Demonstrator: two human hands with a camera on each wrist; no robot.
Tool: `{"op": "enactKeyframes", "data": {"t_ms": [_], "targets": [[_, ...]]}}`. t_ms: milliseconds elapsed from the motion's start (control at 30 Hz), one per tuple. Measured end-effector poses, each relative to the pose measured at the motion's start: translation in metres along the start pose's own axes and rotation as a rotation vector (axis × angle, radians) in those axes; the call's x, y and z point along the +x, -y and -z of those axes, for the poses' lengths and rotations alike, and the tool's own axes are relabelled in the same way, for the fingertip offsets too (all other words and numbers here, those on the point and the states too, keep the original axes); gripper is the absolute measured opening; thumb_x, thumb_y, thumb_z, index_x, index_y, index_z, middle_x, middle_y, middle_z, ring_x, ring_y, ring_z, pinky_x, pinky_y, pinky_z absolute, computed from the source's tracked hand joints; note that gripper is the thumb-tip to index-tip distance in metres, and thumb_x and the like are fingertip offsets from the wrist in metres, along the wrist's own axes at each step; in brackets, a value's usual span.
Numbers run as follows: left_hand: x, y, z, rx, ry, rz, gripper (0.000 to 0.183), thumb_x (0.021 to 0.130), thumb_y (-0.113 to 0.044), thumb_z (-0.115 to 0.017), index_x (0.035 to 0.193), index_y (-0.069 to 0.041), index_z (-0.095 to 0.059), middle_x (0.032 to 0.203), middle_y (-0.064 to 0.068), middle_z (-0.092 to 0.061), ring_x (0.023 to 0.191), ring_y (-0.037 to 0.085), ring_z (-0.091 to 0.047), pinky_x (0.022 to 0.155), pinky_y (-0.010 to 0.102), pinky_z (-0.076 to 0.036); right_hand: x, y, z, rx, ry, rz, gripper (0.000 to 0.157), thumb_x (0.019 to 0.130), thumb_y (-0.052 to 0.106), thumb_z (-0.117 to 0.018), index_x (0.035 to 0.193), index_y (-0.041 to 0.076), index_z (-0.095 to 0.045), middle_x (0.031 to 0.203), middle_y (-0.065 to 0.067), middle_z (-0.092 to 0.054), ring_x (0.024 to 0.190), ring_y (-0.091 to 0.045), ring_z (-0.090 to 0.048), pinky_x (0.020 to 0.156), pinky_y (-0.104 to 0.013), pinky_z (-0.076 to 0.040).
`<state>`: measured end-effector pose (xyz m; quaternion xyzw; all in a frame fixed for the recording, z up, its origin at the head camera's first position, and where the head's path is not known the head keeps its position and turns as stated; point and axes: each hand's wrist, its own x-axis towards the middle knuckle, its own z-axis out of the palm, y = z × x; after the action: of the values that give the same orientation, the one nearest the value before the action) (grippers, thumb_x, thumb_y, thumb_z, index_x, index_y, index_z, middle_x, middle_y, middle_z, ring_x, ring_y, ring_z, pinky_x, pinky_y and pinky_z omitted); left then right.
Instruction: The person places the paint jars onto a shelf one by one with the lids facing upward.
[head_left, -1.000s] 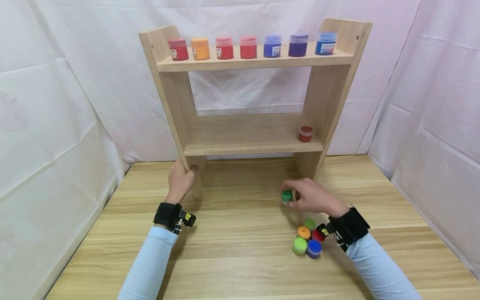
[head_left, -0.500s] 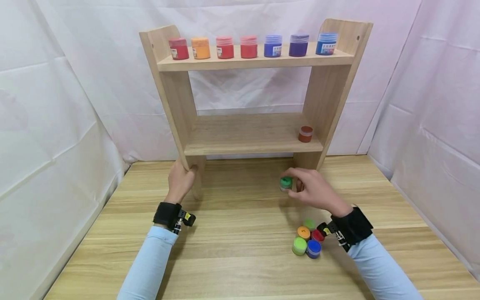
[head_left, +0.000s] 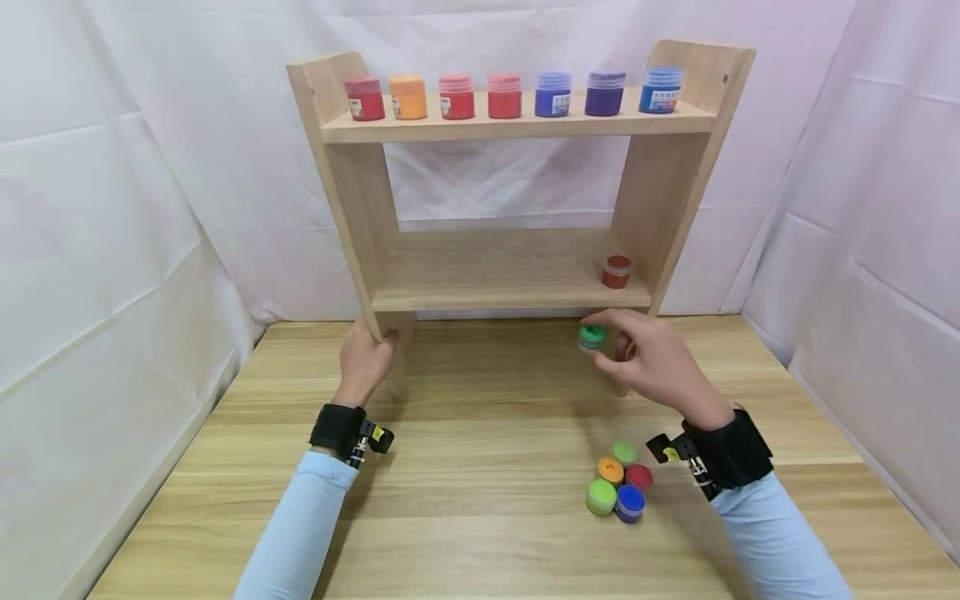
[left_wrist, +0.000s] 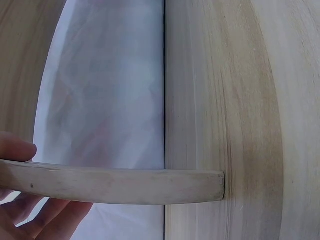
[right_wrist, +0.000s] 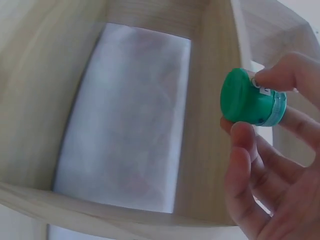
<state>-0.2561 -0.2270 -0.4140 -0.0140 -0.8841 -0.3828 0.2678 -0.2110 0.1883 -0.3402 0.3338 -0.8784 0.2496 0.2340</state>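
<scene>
A small green paint jar (head_left: 592, 337) is pinched between the thumb and fingers of my right hand (head_left: 660, 354), just below the front of the lower shelf board. The right wrist view shows the same green jar (right_wrist: 250, 100) with the thumb on one side and fingers on the other. My left hand (head_left: 365, 360) grips the left side panel of the wooden shelf (head_left: 347, 217) low down. In the left wrist view the thumb lies on one face of the panel's edge (left_wrist: 115, 185), with several fingers on the other.
A brown-red jar (head_left: 617, 272) stands at the right of the lower board. Several red, orange and blue jars line the top board (head_left: 517, 127). On the table (head_left: 465, 500), a cluster holds light green jars, an orange jar (head_left: 610, 470), a red jar and a blue jar (head_left: 629, 503).
My right hand has lifted the green jar from low over the table toward the lower shelf board, drifting slightly right. The left hand keeps its grip on the panel.
</scene>
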Motion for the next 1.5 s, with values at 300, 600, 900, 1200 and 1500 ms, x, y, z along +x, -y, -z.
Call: {"op": "enactKeyframes", "data": {"t_ms": [300,600,900,1200,1500], "targets": [[0.001,-0.001,-0.001,-0.006,0.003,0.019,0.042,0.083,-0.014,-0.059,0.124,-0.005,-0.055,0.113,0.015,-0.061,0.097,0.03,-0.06,0.071,0.048,-0.049,0.036,0.004,0.023,-0.084,-0.08,0.036,0.035,0.077,0.026,-0.074,0.109,0.015,-0.067,0.082,0.006,-0.061,0.056,-0.005,-0.048,0.048,-0.027,-0.037],[-0.004,0.0,-0.002,0.006,0.006,0.029,0.039,0.084,-0.014,-0.06,0.121,-0.003,-0.057,0.109,0.016,-0.062,0.093,0.031,-0.061,0.068,0.047,-0.048,0.051,0.012,0.027,-0.156,-0.101,-0.051,0.029,0.078,0.03,-0.072,0.103,0.015,-0.068,0.088,0.004,-0.066,0.074,-0.014,-0.062,0.057,-0.031,-0.045],[-0.006,0.002,-0.002,0.014,0.015,0.038,0.036,0.084,-0.015,-0.059,0.118,-0.002,-0.058,0.107,0.016,-0.062,0.089,0.03,-0.061,0.066,0.046,-0.048,0.06,0.008,0.02,-0.256,-0.081,-0.085,0.034,0.08,0.038,-0.071,0.104,0.014,-0.07,0.081,-0.001,-0.064,0.068,-0.015,-0.057,0.051,-0.034,-0.043],[-0.002,-0.002,-0.002,0.02,0.004,0.032,0.037,0.084,-0.015,-0.058,0.119,-0.003,-0.058,0.108,0.015,-0.062,0.091,0.031,-0.061,0.066,0.047,-0.048,0.069,0.005,0.018,-0.266,-0.15,-0.012,0.026,0.08,0.029,-0.073,0.099,0.011,-0.072,0.098,-0.002,-0.063,0.069,-0.016,-0.056,0.051,-0.034,-0.044],[-0.002,-0.003,-0.001,0.018,0.001,0.042,0.037,0.085,-0.017,-0.059,0.12,-0.003,-0.057,0.108,0.015,-0.063,0.09,0.031,-0.061,0.066,0.047,-0.048,0.075,0.003,0.017,-0.31,-0.117,-0.066,0.025,0.08,0.03,-0.073,0.099,0.014,-0.072,0.095,0.001,-0.064,0.065,-0.015,-0.055,0.046,-0.034,-0.043]]}}
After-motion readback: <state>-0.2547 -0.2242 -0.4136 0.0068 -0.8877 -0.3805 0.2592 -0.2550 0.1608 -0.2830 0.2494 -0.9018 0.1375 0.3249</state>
